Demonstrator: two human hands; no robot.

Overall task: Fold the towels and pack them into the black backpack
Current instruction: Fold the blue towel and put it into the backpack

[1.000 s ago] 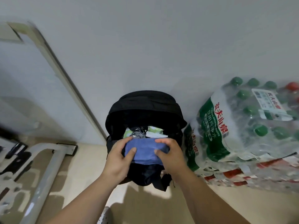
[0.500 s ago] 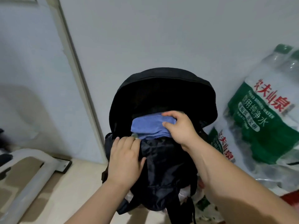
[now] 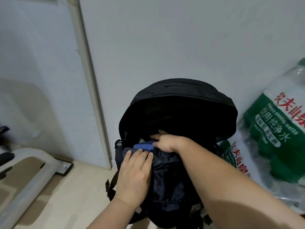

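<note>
Towel [image 3: 143,146] nearly inside; our right hand [image 3: 166,142] pinches it at the backpack [image 3: 178,103] mouth, left hand [image 3: 133,172] pressing flat at 7 o'clock. Risk: shoving could bunch the fold.

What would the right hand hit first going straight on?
The right hand grips the towel; straight on, both would likely press into the backpack inside, too dark to see what's there.

Head view, close above backpack [image 3: 178,103]
</note>
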